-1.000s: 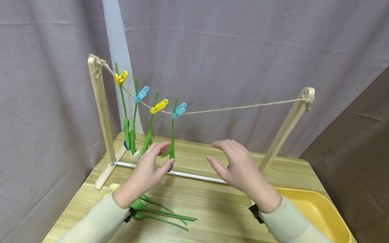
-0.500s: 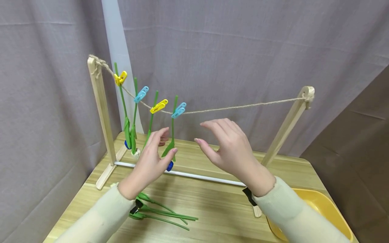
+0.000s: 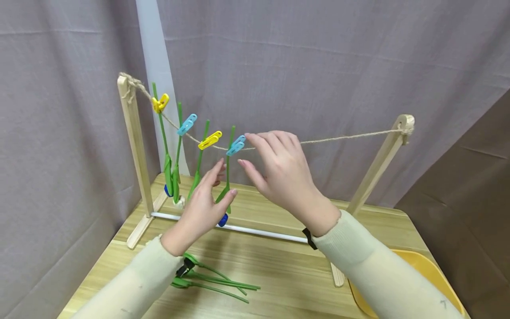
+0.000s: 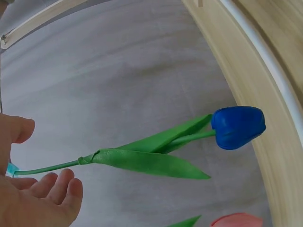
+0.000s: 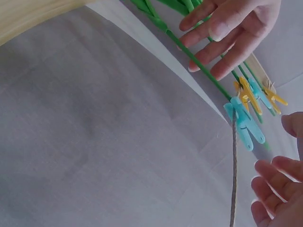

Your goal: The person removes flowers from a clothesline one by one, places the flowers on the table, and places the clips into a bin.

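An artificial blue tulip (image 3: 223, 219) hangs head down from the twine (image 3: 342, 137), held by a light-blue clothespin (image 3: 236, 146). My left hand (image 3: 204, 206) is beside its stem, fingers relaxed and thumb apart, gripping nothing. In the left wrist view the tulip's blue bloom (image 4: 238, 127) and green leaves show fully. My right hand (image 3: 280, 170) is just right of that clothespin, thumb and fingers spread around its handle end. In the right wrist view a gap shows between the right hand's fingertips (image 5: 265, 172) and the clothespin (image 5: 244, 123).
More tulips hang to the left on yellow (image 3: 210, 140) and blue (image 3: 187, 124) clothespins. Wooden posts (image 3: 137, 146) carry the twine, with a white rod (image 3: 263, 232) low between them. Several loose stems (image 3: 219, 280) lie on the table; a yellow tray (image 3: 422, 270) stands right.
Both hands have risen. The right hand has moved up and left to the rightmost blue clothespin, and the left has moved up alongside the tulip's stem. The hanging flowers have stayed in place.
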The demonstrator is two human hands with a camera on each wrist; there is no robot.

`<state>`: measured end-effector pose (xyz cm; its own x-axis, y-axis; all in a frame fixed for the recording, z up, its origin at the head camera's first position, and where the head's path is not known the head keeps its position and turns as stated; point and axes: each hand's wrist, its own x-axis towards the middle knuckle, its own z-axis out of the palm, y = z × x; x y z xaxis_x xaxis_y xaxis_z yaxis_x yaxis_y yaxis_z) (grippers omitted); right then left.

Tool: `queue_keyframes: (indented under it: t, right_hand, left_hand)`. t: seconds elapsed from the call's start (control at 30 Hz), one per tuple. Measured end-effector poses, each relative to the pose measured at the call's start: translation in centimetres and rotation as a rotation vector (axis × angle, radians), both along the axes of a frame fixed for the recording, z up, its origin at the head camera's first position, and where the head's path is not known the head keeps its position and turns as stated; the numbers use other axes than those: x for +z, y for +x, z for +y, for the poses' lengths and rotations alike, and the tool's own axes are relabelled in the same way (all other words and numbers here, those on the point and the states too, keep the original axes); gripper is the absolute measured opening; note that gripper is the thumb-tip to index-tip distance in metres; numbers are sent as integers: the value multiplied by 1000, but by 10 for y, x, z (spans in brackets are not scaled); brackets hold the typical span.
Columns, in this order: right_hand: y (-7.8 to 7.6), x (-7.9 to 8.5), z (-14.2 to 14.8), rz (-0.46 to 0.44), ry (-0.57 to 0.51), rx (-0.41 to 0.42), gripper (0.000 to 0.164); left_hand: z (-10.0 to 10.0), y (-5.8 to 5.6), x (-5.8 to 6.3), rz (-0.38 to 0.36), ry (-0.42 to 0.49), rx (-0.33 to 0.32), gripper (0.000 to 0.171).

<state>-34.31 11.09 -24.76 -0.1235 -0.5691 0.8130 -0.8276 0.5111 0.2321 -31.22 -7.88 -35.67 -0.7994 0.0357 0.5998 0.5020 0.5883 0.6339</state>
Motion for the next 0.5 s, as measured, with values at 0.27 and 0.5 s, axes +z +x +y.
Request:
queue_keyframes:
  t: [0.27,0.5]
  right_hand:
    - [-10,-4,-13,-5,79,-117,54]
    - [-8,-8,-14,-1,59,-107,42]
  left_hand:
    - [3,3,0,15,39,-29,67]
    - [3,1,2,57,71,-31,50]
